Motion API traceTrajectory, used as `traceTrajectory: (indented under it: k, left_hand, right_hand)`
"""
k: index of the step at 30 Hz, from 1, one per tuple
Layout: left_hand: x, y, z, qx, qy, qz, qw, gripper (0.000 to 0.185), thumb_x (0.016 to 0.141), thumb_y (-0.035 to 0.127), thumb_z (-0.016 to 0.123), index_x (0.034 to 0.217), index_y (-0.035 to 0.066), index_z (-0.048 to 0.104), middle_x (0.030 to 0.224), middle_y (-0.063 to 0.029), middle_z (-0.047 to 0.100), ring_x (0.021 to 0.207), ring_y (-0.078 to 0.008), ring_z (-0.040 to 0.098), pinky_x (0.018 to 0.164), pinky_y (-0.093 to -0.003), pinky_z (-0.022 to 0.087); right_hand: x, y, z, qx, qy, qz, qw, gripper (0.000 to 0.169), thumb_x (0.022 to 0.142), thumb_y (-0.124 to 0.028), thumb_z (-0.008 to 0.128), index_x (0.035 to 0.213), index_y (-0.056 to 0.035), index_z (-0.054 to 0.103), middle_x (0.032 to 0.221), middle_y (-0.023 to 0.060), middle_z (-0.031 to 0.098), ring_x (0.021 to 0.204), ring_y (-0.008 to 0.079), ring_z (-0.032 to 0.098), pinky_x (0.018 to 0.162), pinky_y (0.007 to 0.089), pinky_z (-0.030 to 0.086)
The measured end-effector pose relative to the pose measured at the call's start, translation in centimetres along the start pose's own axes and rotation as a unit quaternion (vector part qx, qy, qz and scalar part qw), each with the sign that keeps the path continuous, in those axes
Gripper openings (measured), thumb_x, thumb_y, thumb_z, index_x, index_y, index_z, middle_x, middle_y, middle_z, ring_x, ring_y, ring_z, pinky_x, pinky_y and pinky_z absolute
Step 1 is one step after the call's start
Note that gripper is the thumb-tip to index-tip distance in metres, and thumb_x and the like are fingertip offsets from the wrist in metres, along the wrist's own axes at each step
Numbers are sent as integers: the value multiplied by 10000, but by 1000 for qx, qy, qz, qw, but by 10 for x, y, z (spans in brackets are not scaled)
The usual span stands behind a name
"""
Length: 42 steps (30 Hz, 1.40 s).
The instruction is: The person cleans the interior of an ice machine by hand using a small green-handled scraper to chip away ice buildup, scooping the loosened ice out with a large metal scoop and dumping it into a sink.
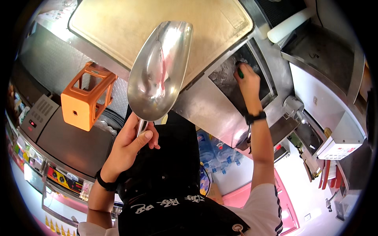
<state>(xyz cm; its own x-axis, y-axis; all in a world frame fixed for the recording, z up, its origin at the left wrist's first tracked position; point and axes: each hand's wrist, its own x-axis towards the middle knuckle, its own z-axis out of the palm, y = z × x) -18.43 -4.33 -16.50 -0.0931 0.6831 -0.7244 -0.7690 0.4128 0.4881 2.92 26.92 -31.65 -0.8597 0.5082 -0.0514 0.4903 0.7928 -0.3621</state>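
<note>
My left hand (130, 141) grips the handle of a shiny metal scoop (158, 76), its hollow facing up towards me. The scoop hangs in front of the near corner of a large yellowish cutting board (115, 26) and hides part of it. To the right, my right hand (248, 81) is closed around a small green object (240, 73), mostly covered by the fingers. That hand is over a dark rectangular recess (233, 97) in the stainless steel counter (206, 109), where a greyish, wet-looking patch shows. Whether the object touches the surface, I cannot tell.
An orange plastic stool (76, 109) lies tipped to the left, above a steel appliance (73, 147) with a small display. Clear plastic bottles (218, 155) stand below the counter. A white roll (289, 26) lies at the far right, beside a dark tray (322, 53).
</note>
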Motion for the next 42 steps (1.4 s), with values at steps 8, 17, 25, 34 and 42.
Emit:
traceTrajectory:
  k: [8,17,25,34,42]
  left_hand:
    - [-5,-2,-1,-5,-22,-11,1000,323,962,95,508,1252,16,389,867,-62,487,747,-128,506,762,-318,508]
    - [-9,5,4,-7,-30,-23,999,436,957,82,510,1357,16,349,903,-51,484,755,-123,509,772,-321,510]
    - [-5,6,-2,6,-20,-10,1000,428,953,80,516,1347,13,362,892,-50,499,752,-124,507,781,-326,510]
    - [-4,12,5,-8,-16,-23,1000,452,952,72,518,1367,6,352,894,-52,509,758,-122,512,788,-328,510]
    - [1,11,9,9,-16,-19,1000,444,948,70,524,1355,-2,362,891,-52,507,761,-124,522,784,-332,513]
  right_hand:
    - [-9,10,-1,-28,-5,-55,998,158,729,-9,705,855,-21,610,955,129,664,773,319,659,646,371,545]
    - [-15,16,7,-31,-77,-40,996,175,713,15,708,862,-20,624,992,133,669,823,319,664,677,355,549]
    - [-19,14,5,-49,-122,29,991,205,722,-20,713,912,-26,637,975,131,667,787,323,665,674,373,551]
    - [-24,8,-1,-20,-54,-13,998,184,727,-70,713,881,-55,613,968,106,650,741,311,647,626,392,542]
    - [-22,15,-6,2,-55,-6,998,223,709,-27,719,906,-29,614,983,124,648,807,330,645,692,376,541]
